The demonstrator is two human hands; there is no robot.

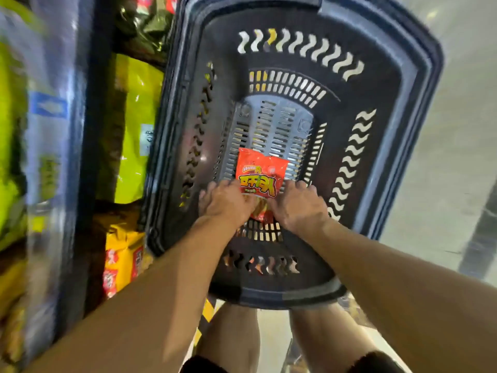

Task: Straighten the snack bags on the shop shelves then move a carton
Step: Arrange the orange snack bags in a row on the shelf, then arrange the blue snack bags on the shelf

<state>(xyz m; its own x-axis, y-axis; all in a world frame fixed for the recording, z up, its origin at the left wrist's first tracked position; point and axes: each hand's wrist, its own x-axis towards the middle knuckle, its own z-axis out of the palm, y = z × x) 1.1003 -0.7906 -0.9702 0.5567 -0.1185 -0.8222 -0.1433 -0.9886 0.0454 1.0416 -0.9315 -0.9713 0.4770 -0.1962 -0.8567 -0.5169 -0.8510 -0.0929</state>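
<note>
Shop shelving [57,146] stocked with yellow snack bags [137,125] runs along the left. Beside it sits a dark plastic basket [419,103]. One red snack bag [259,170] lies on the basket floor. The left hand [228,203] and right hand [301,208] grip its near end from opposite sides.

The basket [387,103] floor lies open beyond the red bag [259,170] (slotted walls hem every side), with stocked shelves [51,162] close on the left.

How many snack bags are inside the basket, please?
1: the red snack bag on the floor of the basket, held between the left hand and right hand. The hands may hide more.
</note>
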